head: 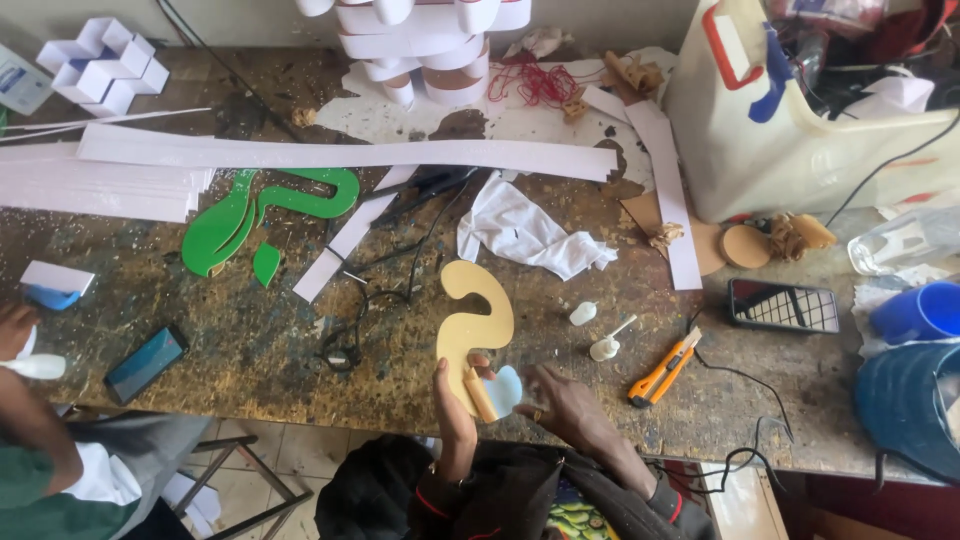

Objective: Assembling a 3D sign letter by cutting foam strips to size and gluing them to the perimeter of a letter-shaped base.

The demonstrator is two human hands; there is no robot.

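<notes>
A cream-yellow curved cut-out shape (478, 318), like a hook or question mark, lies on the worn workbench (250, 340) near its front edge. My left hand (455, 405) grips its lower end, thumb on top. My right hand (560, 400) is beside it and holds a small pale blue piece (505, 388) against the shape's bottom end, where a tan strip (480, 395) stands along the edge.
An orange utility knife (662, 372), two small white glue bottles (595, 330), a crumpled white cloth (525, 232), green cut-outs (255, 215), white strips (350, 153) and two phones (783, 305) lie around. A large white bag (800, 130) stands at right. Another person's hand (20, 335) works at left.
</notes>
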